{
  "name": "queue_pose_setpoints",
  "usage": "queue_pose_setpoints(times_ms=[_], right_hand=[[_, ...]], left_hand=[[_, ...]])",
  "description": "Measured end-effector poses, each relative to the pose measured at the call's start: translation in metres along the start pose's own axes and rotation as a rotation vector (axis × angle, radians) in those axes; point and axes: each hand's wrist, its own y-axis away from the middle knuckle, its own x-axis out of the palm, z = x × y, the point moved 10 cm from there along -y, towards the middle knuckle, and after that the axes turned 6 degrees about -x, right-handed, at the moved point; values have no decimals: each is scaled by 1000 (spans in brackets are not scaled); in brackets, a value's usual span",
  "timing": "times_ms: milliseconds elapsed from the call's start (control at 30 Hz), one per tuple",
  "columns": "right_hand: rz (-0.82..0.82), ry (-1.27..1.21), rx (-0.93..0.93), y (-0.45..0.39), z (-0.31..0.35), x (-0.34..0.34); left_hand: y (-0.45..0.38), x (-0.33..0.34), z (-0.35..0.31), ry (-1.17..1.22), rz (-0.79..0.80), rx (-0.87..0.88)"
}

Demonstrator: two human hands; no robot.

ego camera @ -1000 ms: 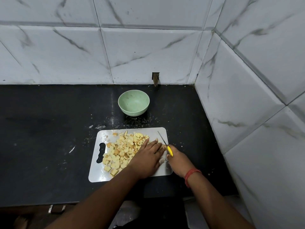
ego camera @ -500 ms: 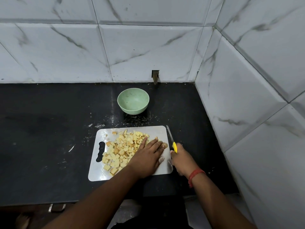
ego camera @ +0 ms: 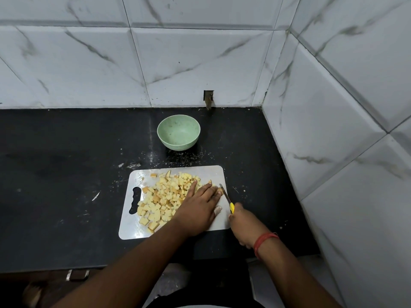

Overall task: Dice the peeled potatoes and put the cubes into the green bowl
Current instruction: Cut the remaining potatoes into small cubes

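A heap of pale yellow potato cubes (ego camera: 165,196), some with browner faces, covers the middle and left of the white rectangular plastic cutting board (ego camera: 206,172), which has a dark handle slot at its left end. The left hand (ego camera: 199,210) lies flat on the board with its fingers straight and together, pressing down at the right edge of the heap; whether a last piece sits under its fingertips I cannot tell. The right hand (ego camera: 243,223) is curled round the yellow handle of a small knife (ego camera: 226,196), its thin blade angled down onto the board just beside the left fingertips. The round pale green bowl (ego camera: 178,132) stands beyond the board, apart from it, with no cubes inside. The black stone surface (ego camera: 66,174) is flecked with white crumbs, and white marble-veined wall tiles (ego camera: 89,63) close the corner.
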Motion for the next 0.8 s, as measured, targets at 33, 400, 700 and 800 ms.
queue_pose_setpoints(times_ms=[33,400,700,800], right_hand=[[2,7,9,0,0,0],[30,63,33,11,-16,23],[-85,-48,-32,33,-19,7],[-103,-37,-50,26,-10,-1]], left_hand=[[0,0,0,-2,0,-2],[2,-2,-6,-59,32,-31],[10,5,-1,-51,-30,-1],[14,2,-1,-64,-61,20]])
